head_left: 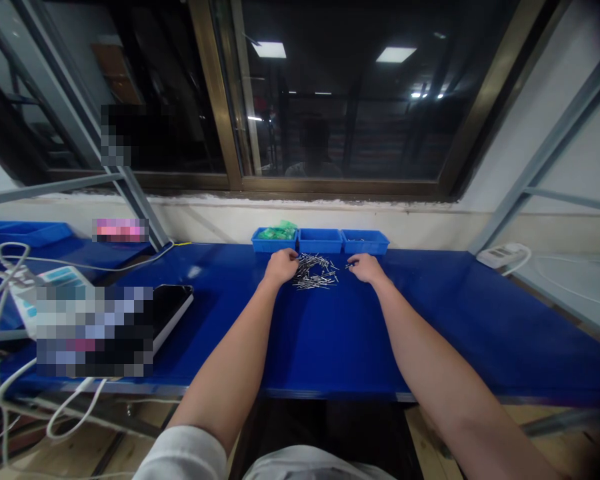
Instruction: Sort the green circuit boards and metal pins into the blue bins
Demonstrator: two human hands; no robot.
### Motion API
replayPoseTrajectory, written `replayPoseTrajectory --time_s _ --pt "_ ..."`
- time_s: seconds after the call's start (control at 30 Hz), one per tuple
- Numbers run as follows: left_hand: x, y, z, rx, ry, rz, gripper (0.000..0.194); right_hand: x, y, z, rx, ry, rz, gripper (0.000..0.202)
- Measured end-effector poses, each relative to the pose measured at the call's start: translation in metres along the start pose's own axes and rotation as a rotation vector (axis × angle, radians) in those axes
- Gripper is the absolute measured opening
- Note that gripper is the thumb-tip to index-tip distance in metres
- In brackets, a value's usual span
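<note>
A loose heap of thin, shiny metal pins [315, 273] lies on the blue tabletop between my hands. My left hand [282, 266] rests at the heap's left edge with its fingers curled together, and whatever is in them is hidden. To the right of the heap, my right hand [367, 268] is closed in a pinch, with a small metal pin [349, 267] showing at the fingertips. Just behind stand three small blue bins: the left bin [261, 247] holds green plastic packets [279, 231], the middle bin [321, 245] shows no contents, and the right bin [373, 247] holds a few small metal pieces.
On the left of the blue table [330, 353] lies a dark-screened device [175, 303] beside white cables [0, 373]. A white power strip [503, 255] sits at the right edge. Grey metal posts [145, 207] rise on both sides, with a window [350, 100] behind.
</note>
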State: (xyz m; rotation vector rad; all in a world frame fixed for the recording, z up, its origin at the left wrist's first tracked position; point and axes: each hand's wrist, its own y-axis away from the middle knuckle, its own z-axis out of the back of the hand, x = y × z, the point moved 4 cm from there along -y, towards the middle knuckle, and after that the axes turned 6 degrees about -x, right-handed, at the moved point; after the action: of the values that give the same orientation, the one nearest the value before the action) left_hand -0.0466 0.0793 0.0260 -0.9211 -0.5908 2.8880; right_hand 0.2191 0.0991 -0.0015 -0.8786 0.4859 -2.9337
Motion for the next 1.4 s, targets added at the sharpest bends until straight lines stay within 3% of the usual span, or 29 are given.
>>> replayPoseTrajectory --time_s 0.37,0.57,0.7,0.8,0.87,0.93,1.17,1.4 --pt "-0.007 0.004 -0.006 0.014 -0.020 -0.014 0.037 0.050 0.014 -0.016 0.173 -0.008 0.270 0.019" --pt "-0.011 0.006 -0.010 0.071 -0.059 -0.082 0.034 0.054 0.016 -0.017 0.165 0.003 0.357 0.020" --pt "-0.021 0.013 -0.010 0.130 -0.060 -0.219 0.035 0.056 0.017 -0.018 0.149 0.005 0.377 0.015" --pt "-0.030 0.022 -0.013 0.226 -0.093 -0.349 0.060 0.057 0.017 -0.020 0.141 -0.011 0.369 0.011" --pt "-0.032 0.027 -0.017 0.268 -0.147 -0.375 0.083 0.058 0.017 -0.022 0.129 -0.014 0.365 0.009" --pt "-0.032 0.031 -0.021 0.267 -0.194 -0.367 0.094 0.059 0.017 -0.023 0.114 -0.017 0.368 0.007" --pt "-0.030 0.030 -0.032 0.149 -0.253 -0.369 0.071 0.062 0.017 -0.015 -0.003 -0.175 0.345 0.013" --pt "-0.036 0.028 -0.025 0.061 -0.110 -0.374 0.054 0.068 0.022 -0.007 0.055 -0.199 0.365 0.026"
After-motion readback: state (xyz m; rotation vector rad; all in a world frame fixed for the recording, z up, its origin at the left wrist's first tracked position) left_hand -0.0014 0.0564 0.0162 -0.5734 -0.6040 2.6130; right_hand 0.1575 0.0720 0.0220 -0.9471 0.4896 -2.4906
